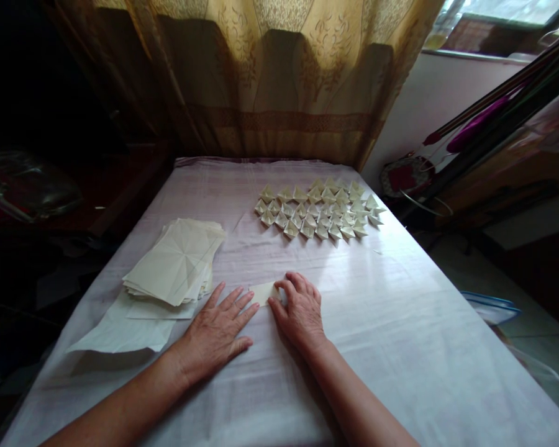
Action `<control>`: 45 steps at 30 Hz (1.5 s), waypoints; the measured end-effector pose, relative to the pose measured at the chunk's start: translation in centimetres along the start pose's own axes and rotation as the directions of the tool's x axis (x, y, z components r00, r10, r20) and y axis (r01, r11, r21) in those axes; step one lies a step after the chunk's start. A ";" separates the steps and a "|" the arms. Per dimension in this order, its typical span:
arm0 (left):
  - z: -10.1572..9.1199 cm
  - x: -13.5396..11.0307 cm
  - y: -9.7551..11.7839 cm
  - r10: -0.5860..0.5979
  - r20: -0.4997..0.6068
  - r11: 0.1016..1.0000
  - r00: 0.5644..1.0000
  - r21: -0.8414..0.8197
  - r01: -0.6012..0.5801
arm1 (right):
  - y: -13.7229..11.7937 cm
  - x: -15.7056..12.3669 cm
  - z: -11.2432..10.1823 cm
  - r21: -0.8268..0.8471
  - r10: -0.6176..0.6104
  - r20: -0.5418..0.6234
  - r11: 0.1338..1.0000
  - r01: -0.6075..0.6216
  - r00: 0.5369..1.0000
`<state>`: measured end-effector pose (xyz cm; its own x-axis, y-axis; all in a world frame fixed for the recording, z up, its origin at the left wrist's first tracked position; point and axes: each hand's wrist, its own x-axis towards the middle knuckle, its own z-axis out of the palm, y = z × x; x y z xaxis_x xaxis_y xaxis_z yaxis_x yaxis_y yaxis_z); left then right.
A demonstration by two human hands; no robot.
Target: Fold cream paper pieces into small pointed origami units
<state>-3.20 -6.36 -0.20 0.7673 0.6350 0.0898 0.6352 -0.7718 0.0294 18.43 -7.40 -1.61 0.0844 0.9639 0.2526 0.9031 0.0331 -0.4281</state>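
Observation:
A small cream piece of folded paper (263, 293) lies flat on the cloth between my hands. My left hand (221, 323) rests palm down with its fingers spread, fingertips at the paper's left end. At the right end, my right hand (302, 310) has its thumb and curled fingers closed on the paper, covering that end. Beyond my hands, several small folded paper boats (323, 214) stand in close rows. To the left is a stack of creased cream paper sheets (174, 261), with a pale loose sheet (125, 326) sticking out from beneath it.
A whitish cloth (400, 347) covers the table. A patterned gold curtain (279, 81) hangs at the far edge. On the right, beyond the table, are dark poles (494, 99) and a blue-edged plastic item (491, 307). Dark furniture stands at the left.

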 end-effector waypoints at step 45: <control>1.8 3.9 0.4 -0.137 -0.253 0.960 0.958 -0.272 0.066 | 1.7 -0.5 -0.5 0.135 -0.114 -0.076 0.983 0.123 0.991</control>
<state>0.15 -4.13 -1.64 0.6253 0.7054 0.3338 0.6364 -0.7085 0.3052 20.13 -7.98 -2.07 0.0130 0.9310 0.3647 0.8417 0.1867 -0.5066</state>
